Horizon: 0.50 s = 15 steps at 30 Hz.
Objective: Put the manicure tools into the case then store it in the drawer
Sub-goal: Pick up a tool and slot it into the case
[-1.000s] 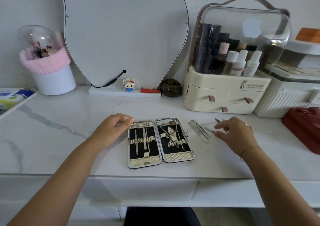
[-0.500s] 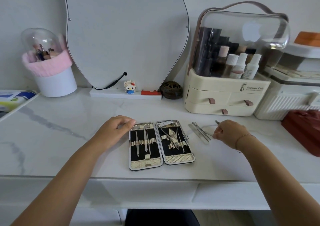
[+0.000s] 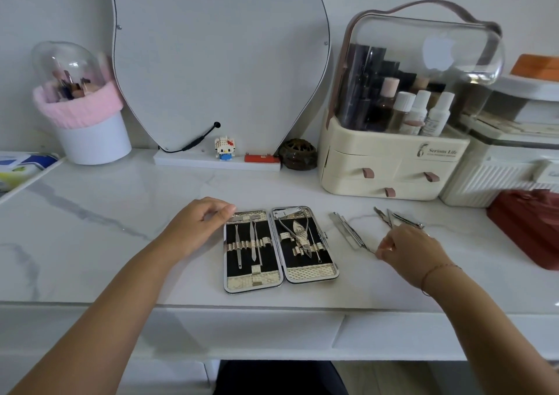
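marble vanity | left hand flat on case | right hand grip pinching loose tool

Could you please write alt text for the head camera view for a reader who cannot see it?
An open manicure case lies flat on a white marble counter, several tools strapped inside. The left hand rests at its top left corner, while the right hand pinches the end of a loose metal tool lying to its right.
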Tool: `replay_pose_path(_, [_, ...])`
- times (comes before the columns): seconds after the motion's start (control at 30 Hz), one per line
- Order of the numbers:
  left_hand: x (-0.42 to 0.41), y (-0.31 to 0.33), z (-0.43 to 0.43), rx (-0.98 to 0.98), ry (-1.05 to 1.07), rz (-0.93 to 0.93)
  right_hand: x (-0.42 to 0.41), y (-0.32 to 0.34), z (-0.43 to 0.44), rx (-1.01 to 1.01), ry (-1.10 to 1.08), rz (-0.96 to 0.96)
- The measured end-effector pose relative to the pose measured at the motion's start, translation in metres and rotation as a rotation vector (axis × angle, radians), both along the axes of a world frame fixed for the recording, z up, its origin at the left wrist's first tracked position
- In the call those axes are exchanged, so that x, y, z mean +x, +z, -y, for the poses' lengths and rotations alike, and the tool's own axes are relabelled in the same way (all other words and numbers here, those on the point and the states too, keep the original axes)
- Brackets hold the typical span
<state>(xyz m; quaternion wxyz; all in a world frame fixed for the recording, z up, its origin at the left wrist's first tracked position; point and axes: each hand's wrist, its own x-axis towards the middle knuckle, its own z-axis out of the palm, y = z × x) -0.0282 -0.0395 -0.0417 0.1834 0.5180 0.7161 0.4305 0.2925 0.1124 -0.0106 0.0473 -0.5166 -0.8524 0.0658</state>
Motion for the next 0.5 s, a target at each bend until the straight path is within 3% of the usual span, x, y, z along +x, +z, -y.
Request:
replay_pose_path(0.27, [-0.002, -0.003, -0.001, -0.012, 0.016, 0.006, 0.006, 0.007, 0.011, -0.042, 0.046, -0.047])
replay_pose_path(0.5, [-0.006, -0.005, 0.0, -0.027, 0.019, 0.004, 0.017, -0.011, 0.028, 0.148, 0.158, -0.178])
